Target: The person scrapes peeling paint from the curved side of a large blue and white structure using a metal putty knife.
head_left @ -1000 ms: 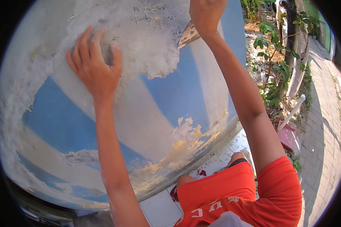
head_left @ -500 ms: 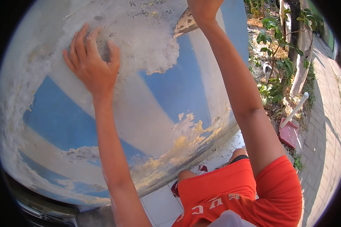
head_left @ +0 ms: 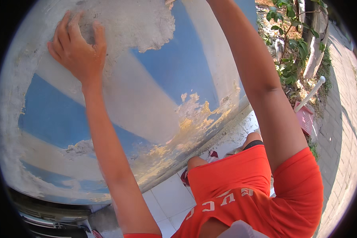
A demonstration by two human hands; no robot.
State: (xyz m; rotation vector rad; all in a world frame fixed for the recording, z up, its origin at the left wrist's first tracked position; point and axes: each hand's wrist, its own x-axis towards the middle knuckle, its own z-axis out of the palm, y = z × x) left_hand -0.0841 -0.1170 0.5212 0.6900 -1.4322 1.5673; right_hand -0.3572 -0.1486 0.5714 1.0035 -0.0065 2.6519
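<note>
My left hand (head_left: 78,49) rests on the wall (head_left: 142,95) at the upper left, fingers spread and bent a little, with nothing held. Under and around it is a rough grey patch (head_left: 139,27) where the paint has come off. Blue and pale painted bands (head_left: 178,59) still cover the wall below and to the right. My right forearm (head_left: 250,51) reaches up past the top edge, so the right hand is out of view. A small tip of a stained tool (head_left: 169,2) shows at the top edge, beside the ragged paint border.
Flaking yellowish paint (head_left: 194,115) runs along the wall's foot. Crumbs lie on white floor tiles (head_left: 170,194). To the right are leafy plants (head_left: 295,51), a pink dustpan (head_left: 304,119) with a white handle, and a paved path (head_left: 337,119). A dark object (head_left: 47,222) stands at the lower left.
The view has shifted, so the wall and my left hand appear higher and further left. My right hand and most of the stained blade-like tool it held have passed out of the top.
</note>
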